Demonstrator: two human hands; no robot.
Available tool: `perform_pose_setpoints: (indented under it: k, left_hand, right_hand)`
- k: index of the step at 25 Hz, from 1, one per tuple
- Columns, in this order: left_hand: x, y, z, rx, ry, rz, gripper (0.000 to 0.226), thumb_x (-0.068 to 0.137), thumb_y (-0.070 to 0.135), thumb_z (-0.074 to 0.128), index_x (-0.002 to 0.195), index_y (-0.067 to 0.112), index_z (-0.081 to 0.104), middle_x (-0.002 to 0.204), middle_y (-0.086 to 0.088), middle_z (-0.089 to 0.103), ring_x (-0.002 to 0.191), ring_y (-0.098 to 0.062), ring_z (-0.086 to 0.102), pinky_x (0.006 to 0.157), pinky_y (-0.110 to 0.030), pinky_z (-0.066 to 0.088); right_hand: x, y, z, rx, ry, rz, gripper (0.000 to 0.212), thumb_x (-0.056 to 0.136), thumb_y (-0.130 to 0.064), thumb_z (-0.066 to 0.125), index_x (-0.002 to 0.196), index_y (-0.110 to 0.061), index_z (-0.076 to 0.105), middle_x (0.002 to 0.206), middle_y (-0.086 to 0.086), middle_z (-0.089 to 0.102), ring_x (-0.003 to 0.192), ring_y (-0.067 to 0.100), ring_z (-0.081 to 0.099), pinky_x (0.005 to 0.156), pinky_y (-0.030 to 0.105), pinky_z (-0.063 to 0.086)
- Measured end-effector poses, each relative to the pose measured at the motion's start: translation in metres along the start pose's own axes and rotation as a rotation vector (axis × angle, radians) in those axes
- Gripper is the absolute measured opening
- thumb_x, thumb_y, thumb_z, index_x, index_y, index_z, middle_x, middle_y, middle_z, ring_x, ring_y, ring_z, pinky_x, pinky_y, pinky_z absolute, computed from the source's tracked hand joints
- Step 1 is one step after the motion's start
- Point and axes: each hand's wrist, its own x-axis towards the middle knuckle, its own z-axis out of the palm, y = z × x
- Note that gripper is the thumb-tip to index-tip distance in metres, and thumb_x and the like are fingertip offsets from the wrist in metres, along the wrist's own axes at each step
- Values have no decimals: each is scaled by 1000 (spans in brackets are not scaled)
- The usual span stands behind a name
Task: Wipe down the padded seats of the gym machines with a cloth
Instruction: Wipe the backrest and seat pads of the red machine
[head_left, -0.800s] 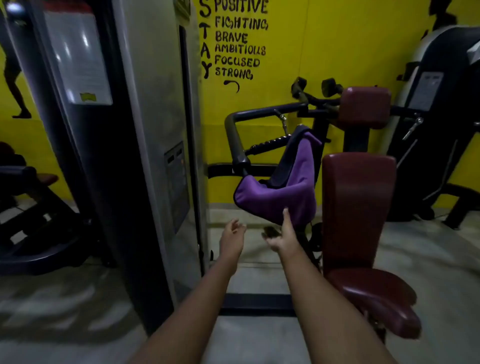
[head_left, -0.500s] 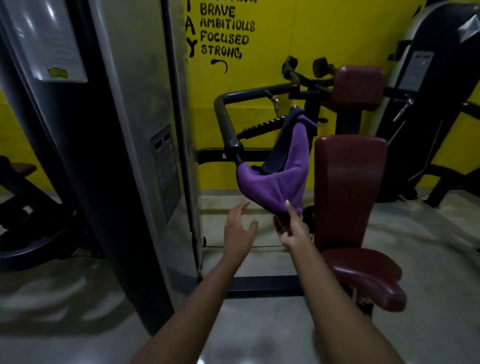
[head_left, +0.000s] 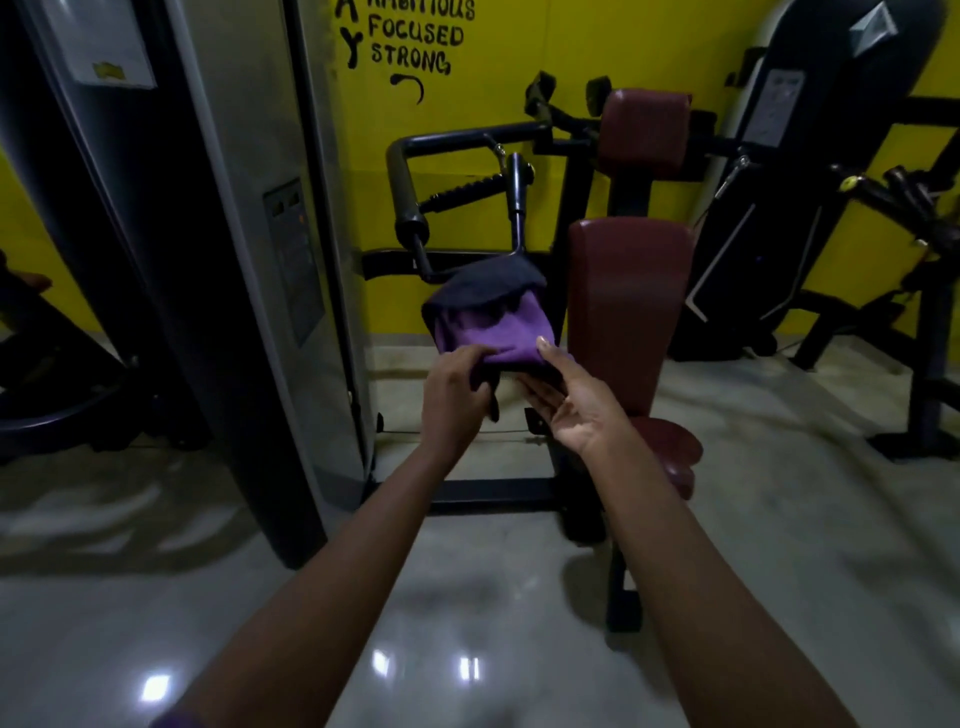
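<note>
My left hand (head_left: 457, 400) grips the purple cloth (head_left: 493, 332) by its lower edge, fingers curled round it. My right hand (head_left: 571, 410) pinches it, thumb above, fingers beneath. It hangs just beside the maroon backrest's (head_left: 628, 291) left edge.

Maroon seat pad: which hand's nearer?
Right. The right hand, pinching the purple cloth, is just left of the seat pad; the left hand grips it farther left.

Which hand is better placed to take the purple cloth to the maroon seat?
Probably right: the right hand holds the purple cloth and is beside the maroon padded seat; the left hand is farther.
</note>
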Motion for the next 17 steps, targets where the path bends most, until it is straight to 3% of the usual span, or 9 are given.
perform_pose_setpoints:
  k: [2, 6, 10, 13, 15, 17]
  left_hand:
    - [-24, 13, -8, -64, -106, -61, 34, 82, -3, 54, 114, 3, 62, 101, -16, 69, 92, -27, 63, 74, -24, 41]
    - [-83, 23, -22, -65, -399, -194, 30, 95, 2, 39, 121, 3, 54, 111, -17, 62, 103, -28, 57, 73, -21, 34]
    - [-142, 41, -46, -301, -517, -354, 24, 98, 10, 40, 112, 13, 60, 97, 1, 61, 93, -18, 61, 72, -21, 45]
    - [-173, 61, -70, -542, -567, -449, 20, 98, 19, 46, 99, 26, 64, 92, 8, 68, 82, -4, 66, 68, -13, 49]
    - [-192, 68, -83, -534, -623, -463, 18, 96, 25, 48, 100, 28, 65, 93, 4, 70, 85, -8, 68, 70, -16, 52]
    - [-209, 73, -97, -479, -716, -474, 18, 95, 29, 49, 101, 28, 65, 95, -1, 70, 88, -14, 68, 75, -22, 54]
  right_hand:
    - [-22, 2, -18, -12, -12, 19, 10, 88, -10, 61, 79, -6, 60, 59, 7, 69, 53, 14, 68, 60, 24, 57]
    - [-60, 29, -61, -206, 14, 96, 9, 91, -10, 57, 83, -10, 54, 71, 4, 68, 56, 8, 68, 59, 20, 55]
    - [-114, 65, -100, -423, -10, 118, 12, 91, -17, 58, 79, -16, 60, 75, -4, 67, 62, 2, 65, 63, 16, 52]
    - [-160, 82, -111, -416, -24, 40, 9, 92, -13, 57, 91, -14, 66, 80, -4, 69, 67, 3, 66, 63, 12, 52]
    - [-185, 95, -114, -505, -30, -68, 15, 90, -9, 58, 103, -11, 66, 91, 0, 69, 80, 9, 67, 74, 16, 53]
    - [-212, 107, -114, -677, -56, -195, 23, 87, -11, 63, 108, -21, 64, 101, -2, 66, 91, 11, 64, 79, 20, 51]
